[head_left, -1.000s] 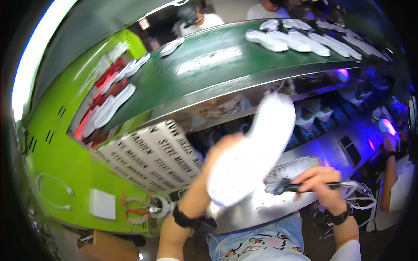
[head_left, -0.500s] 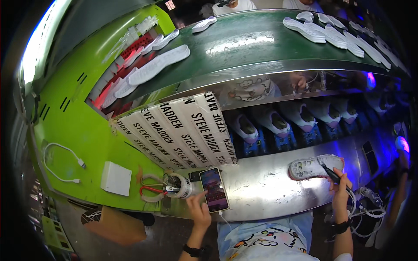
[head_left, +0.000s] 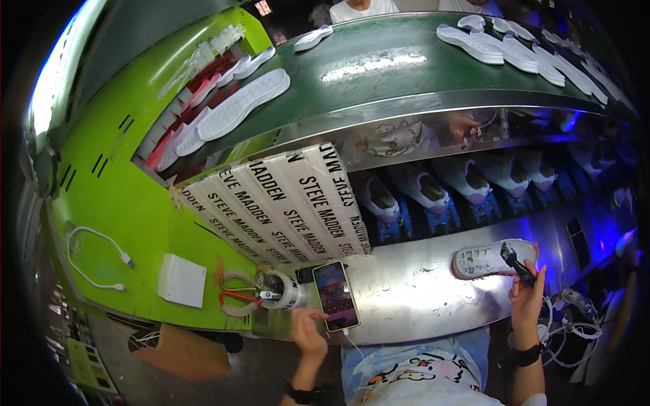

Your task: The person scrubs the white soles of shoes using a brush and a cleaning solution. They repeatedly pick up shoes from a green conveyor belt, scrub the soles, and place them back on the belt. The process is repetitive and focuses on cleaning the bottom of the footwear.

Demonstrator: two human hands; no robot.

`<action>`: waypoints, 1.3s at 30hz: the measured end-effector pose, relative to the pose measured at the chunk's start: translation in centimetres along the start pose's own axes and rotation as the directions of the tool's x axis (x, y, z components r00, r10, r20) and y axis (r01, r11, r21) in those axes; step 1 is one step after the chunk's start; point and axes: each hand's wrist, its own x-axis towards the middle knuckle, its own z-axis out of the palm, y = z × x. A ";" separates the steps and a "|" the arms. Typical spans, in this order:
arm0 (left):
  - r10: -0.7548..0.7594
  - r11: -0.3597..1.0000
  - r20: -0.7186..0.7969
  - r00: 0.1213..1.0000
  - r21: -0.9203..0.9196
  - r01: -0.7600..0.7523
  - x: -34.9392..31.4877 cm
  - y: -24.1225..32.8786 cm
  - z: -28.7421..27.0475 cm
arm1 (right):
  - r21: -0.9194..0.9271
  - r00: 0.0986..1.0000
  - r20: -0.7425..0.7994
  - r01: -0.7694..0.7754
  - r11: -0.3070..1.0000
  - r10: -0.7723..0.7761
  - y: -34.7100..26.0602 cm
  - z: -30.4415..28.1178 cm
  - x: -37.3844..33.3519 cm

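My right hand (head_left: 528,298) grips a black pen-shaped tool (head_left: 520,267) with its tip over the heel half of a shoe (head_left: 482,258). That shoe is pale grey with pinkish edging and lies on the metal bench, its patterned sole side facing up. Whether the tip touches it I cannot tell. At the left, my left hand (head_left: 309,333) has its index finger stretched out to the lower edge of a phone (head_left: 336,295) with a lit screen. Nothing is held in that hand.
Behind the bench, several white shoes (head_left: 430,189) stand in a row. White soles (head_left: 467,44) ride on a green belt (head_left: 379,51) above. A printed cardboard panel (head_left: 277,210) stands left of the shoes. Tape rolls (head_left: 290,291), red-handled scissors (head_left: 237,296) and a white box (head_left: 183,280) lie left.
My left hand's index finger has come to the phone's lower edge. My right hand has turned the black tool more steeply over the shoe. Soles on the belt have shifted slightly left.
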 end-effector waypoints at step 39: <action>0.444 0.450 0.377 0.813 0.691 -0.566 46.5 21.9 37.8 | 0.254 0.951 -0.039 -0.288 0.924 0.307 -3.0 4.0 1.0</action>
